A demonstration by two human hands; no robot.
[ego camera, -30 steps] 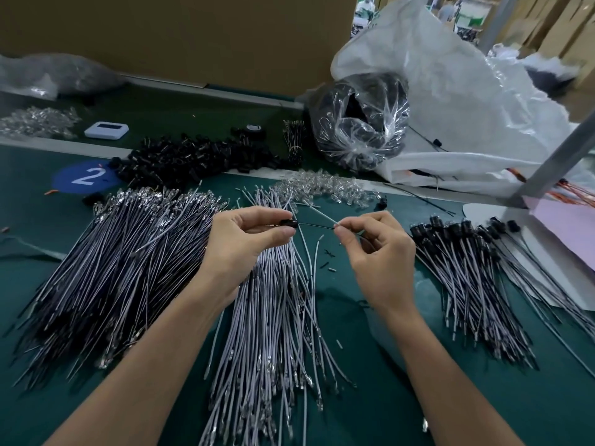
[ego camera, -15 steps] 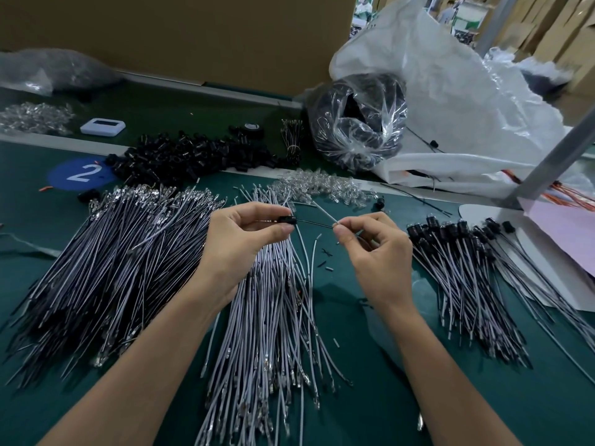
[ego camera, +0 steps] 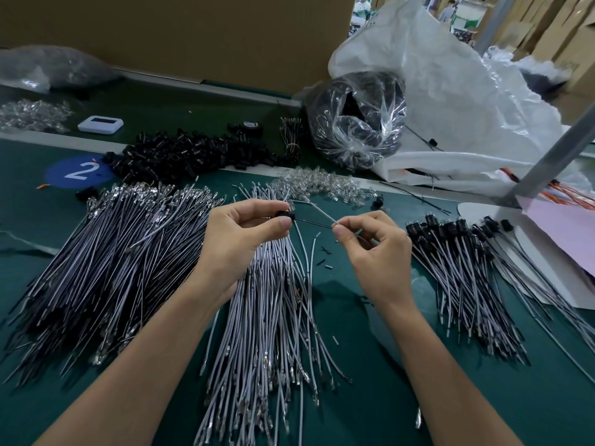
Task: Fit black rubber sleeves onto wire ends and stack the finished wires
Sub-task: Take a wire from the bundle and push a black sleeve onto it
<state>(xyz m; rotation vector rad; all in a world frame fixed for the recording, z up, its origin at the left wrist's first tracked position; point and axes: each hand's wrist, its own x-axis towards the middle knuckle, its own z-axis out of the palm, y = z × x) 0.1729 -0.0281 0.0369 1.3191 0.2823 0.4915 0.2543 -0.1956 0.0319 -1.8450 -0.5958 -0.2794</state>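
Now: left grip (ego camera: 238,239) clenched on a black rubber sleeve (ego camera: 285,215), pinched between thumb and forefinger above the far end of the middle wire pile (ego camera: 270,300). Right grip (ego camera: 373,252) pinches the end of a thin wire (ego camera: 314,222) between thumb and forefinger. The wire runs leftward and meets the sleeve; whether its tip sits inside cannot be told. Sleeve and wire are held above the green worktop (ego camera: 370,365), between the two grips.

Finished wires (ego camera: 460,262), black sleeves on their far ends, lie stacked just right of the right grip. A larger pile of bare wires (ego camera: 106,262) lies left of the left grip, with a heap of loose black sleeves (ego camera: 193,156) beyond it.

Legible writing: a white "2" on a round blue label (ego camera: 79,171) on the worktop, far left. A small white device (ego camera: 100,124) lies behind the label; its face is too small to read.
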